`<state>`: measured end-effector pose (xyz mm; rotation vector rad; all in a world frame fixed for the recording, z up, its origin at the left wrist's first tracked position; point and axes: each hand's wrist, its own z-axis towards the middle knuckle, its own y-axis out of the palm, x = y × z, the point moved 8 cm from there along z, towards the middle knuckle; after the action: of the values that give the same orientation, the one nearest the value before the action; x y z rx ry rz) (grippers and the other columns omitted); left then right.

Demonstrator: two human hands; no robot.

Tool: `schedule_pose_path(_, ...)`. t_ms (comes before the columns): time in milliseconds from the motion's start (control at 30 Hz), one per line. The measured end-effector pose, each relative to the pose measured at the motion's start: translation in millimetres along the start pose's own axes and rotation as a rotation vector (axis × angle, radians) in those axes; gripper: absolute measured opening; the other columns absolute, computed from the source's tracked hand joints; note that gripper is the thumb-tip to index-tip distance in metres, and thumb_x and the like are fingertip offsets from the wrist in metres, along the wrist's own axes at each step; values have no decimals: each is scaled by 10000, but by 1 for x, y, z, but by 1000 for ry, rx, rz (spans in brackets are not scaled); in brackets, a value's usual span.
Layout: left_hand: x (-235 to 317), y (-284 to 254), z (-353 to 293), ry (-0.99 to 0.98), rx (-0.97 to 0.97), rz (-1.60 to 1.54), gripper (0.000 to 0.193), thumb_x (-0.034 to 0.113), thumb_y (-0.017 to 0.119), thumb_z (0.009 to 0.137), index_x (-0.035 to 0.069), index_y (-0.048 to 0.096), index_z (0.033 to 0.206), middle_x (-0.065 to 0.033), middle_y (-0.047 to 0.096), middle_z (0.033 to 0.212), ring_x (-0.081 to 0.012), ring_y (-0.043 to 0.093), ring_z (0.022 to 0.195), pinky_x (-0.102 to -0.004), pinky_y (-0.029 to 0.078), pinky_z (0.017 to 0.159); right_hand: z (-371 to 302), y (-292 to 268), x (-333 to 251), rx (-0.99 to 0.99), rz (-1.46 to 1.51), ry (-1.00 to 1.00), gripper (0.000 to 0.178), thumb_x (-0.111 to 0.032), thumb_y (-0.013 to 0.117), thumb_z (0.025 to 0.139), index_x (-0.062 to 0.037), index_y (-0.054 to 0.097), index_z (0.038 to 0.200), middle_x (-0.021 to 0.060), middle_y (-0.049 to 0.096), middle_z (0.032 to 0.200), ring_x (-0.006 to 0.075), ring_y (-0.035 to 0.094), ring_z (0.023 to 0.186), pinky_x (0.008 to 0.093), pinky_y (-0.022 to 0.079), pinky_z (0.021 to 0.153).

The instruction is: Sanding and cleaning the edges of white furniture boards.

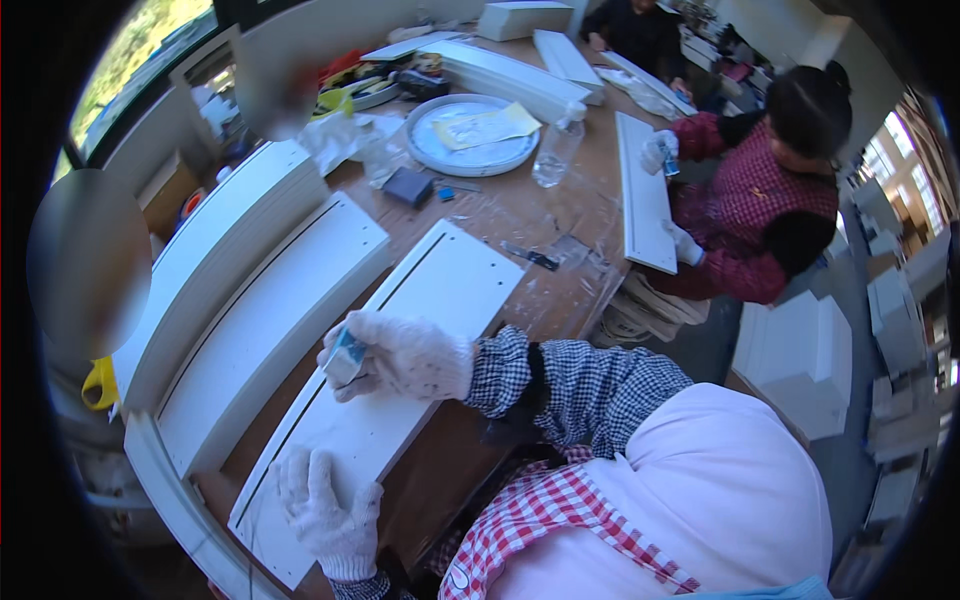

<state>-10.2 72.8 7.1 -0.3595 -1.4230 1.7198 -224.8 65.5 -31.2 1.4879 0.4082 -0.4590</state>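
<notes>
A long white board (455, 272) with a dark groove along one long edge and small holes lies slantwise on the table in front of me. My right hand (415, 355), in a white knit glove, grips a small blue block (346, 357) with a pale worn face, over the grooved edge near the board's middle. Whether the block touches the board is hard to make out. My left hand (328, 512), gloved too, rests with spread fingers on the board's near end.
Stacked white boards (235, 215) and a grooved board (290, 290) lie on the left. Farther back are a round white tray (425, 140), a clear bottle (560, 145), a dark block (408, 187) and a knife (530, 257). Across the table, a co-worker (765, 190) handles another board (640, 190).
</notes>
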Motion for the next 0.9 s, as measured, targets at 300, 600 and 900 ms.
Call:
schedule_pose_path(300,28,-17,8,187,22,73,551,285,780,804,36,615,1267,-198,611,1276,-382,548,1217,-539,387,1091,-5,6,2,79,-4,22,329,-361,475,1040,-63,600,981,109,682,880,230,689,757,386,598,763)
schedule_pose_path(600,14,-12,4,60,-23,91,526,329,765,803,88,657,1258,-175,573,1352,-393,497,1267,-482,395,1079,-7,10,-6,20,-57,-25,388,-380,423,1058,-46,606,983,102,689,908,225,702,813,394,600,807)
schedule_pose_path(900,12,-12,3,118,8,124,574,346,767,790,76,640,1280,-206,558,1362,-397,504,1261,-473,402,1071,-3,10,-5,8,21,-28,372,-389,468,1039,-52,597,947,112,690,854,232,698,751,402,607,752)
